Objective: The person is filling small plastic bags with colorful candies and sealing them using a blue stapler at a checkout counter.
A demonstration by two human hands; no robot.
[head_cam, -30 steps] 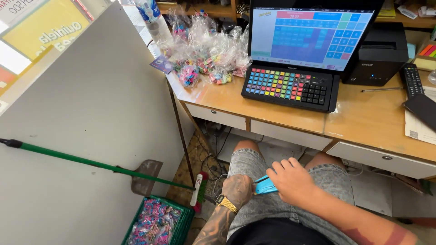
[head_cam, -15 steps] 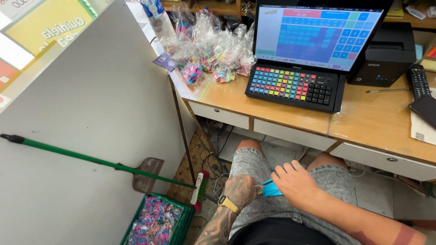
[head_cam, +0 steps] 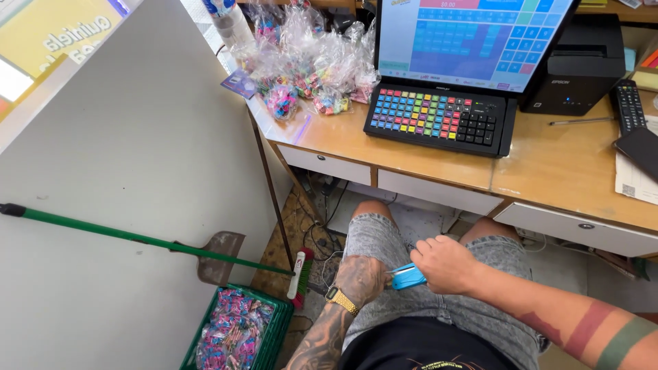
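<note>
I sit at a wooden desk [head_cam: 548, 171] with both hands over my lap. My right hand [head_cam: 444, 264] is closed around a small blue tool [head_cam: 408, 277] with a metal tip, like a stapler. My left hand [head_cam: 360, 279], with a gold watch on its wrist, is curled right beside the tool's tip; whether it holds anything is hidden. My grey shorts [head_cam: 384, 240] lie under both hands.
On the desk stand a terminal with a blue touchscreen [head_cam: 473, 34] and coloured keyboard [head_cam: 439, 116], a black printer [head_cam: 582, 62], and several clear bags of sweets [head_cam: 308, 62]. A green-handled broom [head_cam: 137, 238] leans at left above a green crate of sweets [head_cam: 236, 332].
My hands have stayed together on my lap with the blue tool. The view has shifted slightly, nothing else moved.
</note>
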